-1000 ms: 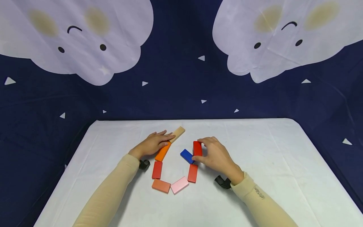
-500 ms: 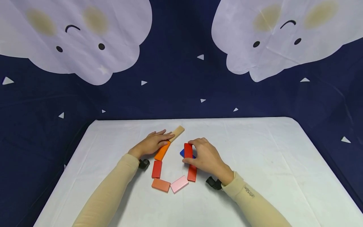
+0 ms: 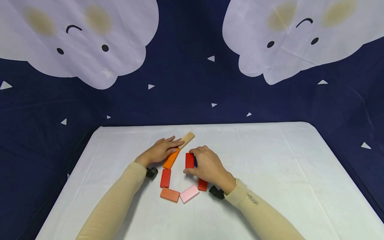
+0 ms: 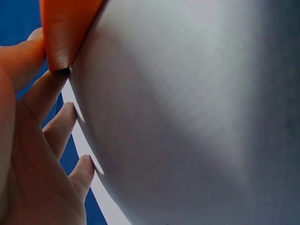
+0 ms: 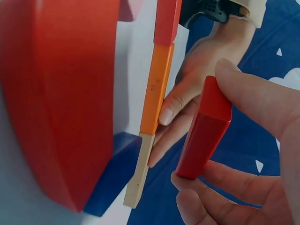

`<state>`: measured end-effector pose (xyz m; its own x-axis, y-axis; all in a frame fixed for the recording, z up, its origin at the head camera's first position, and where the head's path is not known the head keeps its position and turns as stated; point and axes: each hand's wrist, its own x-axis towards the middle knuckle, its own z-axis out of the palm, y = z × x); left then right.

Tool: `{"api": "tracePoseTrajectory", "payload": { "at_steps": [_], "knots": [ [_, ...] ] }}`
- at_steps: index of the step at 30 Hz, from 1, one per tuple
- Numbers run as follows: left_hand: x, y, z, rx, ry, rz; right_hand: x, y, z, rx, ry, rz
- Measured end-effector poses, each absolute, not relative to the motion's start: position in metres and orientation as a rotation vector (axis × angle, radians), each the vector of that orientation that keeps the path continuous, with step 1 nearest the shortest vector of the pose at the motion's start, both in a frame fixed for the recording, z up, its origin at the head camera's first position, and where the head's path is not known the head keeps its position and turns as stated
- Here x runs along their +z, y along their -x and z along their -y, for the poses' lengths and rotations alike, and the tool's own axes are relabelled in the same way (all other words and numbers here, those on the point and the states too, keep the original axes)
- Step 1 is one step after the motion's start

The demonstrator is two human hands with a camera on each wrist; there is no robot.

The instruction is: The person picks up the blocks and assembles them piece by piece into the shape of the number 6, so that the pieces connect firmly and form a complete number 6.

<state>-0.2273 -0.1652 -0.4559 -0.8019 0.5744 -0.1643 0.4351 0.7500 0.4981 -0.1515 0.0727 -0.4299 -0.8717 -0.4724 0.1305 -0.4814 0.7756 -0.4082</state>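
Note:
My right hand pinches a red block by its ends between thumb and fingertips. In the right wrist view this red block is held off the table. Behind it a blue block lies on the cloth, mostly covered by the right hand in the head view. My left hand lies with fingers extended beside an orange block and a plain wooden block. Its thumb touches the orange block in the left wrist view.
On the white table, a red block, a salmon block, a pink block and another red block continue the curved row below the orange one. A dark blue cloud-print curtain hangs behind.
My right hand has lifted the red block from the right side and carried it left, past the blue block. The left hand has stayed in place.

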Motion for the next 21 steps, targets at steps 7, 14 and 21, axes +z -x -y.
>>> {"api": "tracePoseTrajectory", "payload": {
  "at_steps": [7,14,21],
  "knots": [
    [-0.456,0.227,0.166,0.649,-0.795,-2.648,-0.435,0.155,-0.062,0.580,-0.876,2.926],
    [-0.455,0.227,0.167,0.646,-0.812,-2.646,-0.440,0.157,-0.053,0.489,-0.905,2.970],
    [-0.454,0.226,0.167,0.644,-0.813,-2.642,-0.441,0.158,-0.044,0.363,-0.966,3.004]
  ]
}}
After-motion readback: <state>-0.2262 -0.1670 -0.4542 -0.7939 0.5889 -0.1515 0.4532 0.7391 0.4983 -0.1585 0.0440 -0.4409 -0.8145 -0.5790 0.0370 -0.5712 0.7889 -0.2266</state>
